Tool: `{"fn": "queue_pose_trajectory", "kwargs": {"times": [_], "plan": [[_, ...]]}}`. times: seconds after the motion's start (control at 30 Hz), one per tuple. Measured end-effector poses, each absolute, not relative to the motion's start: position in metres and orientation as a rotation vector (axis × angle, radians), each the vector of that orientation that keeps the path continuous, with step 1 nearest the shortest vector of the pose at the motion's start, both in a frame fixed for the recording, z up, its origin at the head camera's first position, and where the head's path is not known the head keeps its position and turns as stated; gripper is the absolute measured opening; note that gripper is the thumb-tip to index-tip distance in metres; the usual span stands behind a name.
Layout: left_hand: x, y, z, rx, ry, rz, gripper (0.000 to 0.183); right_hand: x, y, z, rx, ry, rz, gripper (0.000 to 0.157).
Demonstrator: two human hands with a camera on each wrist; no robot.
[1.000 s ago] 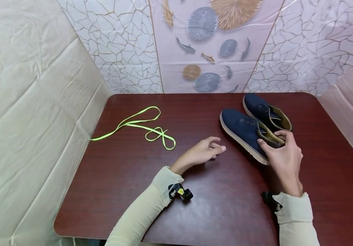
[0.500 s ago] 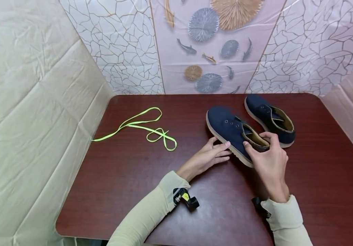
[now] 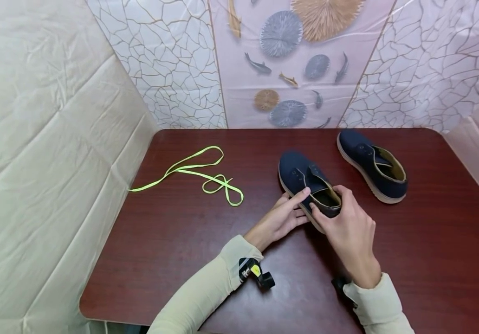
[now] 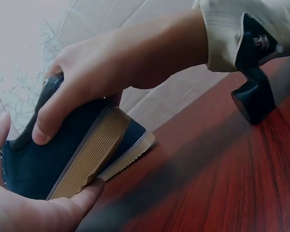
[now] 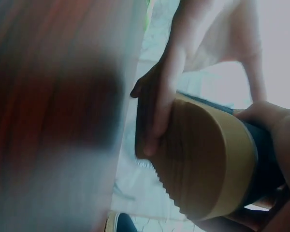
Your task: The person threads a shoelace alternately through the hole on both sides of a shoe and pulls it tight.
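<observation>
A navy shoe with a tan ridged sole is held off the table between both hands, its toe toward the far side. My left hand holds its near side, thumb on the upper and fingers under the sole. The right hand grips the heel around the opening, thumb on the near side. In the right wrist view the sole faces the camera, with left fingers lying across it. The left wrist view has the shoe's dark heel side under the right thumb. Its eyelets carry no lace.
A matching navy shoe stands at the table's back right. A neon yellow-green shoelace lies loosely looped at the back left of the brown table. A patterned cloth wall borders the far edge.
The right hand has lifted the near shoe and carried it left, away from the other shoe. My left hand has moved from beside the shoe to holding its side and sole.
</observation>
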State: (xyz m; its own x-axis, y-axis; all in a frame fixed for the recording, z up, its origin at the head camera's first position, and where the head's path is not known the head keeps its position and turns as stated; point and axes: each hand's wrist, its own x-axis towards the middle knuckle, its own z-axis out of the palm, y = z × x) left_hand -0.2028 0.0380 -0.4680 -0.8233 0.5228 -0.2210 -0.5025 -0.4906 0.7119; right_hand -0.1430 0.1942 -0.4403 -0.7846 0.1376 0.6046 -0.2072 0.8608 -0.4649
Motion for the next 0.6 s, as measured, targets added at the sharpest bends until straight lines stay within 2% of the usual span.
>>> {"fn": "queue_pose_trajectory", "kwargs": {"times": [0.4,0.5,0.6], "plan": [[-0.212,0.025,-0.469,-0.003,1.235,2.257,0.044,-0.143,0.185,-0.443,0.199,-2.397,0.664,0.081],[-0.219,0.018,-0.465,-0.01,1.303,2.205,0.043,-0.143,0.188,-0.442,0.189,-2.399,0.738,0.071],[-0.226,0.009,-0.463,-0.002,1.404,2.116,0.043,-0.143,0.193,-0.439,0.155,-2.429,0.841,0.05]]}}
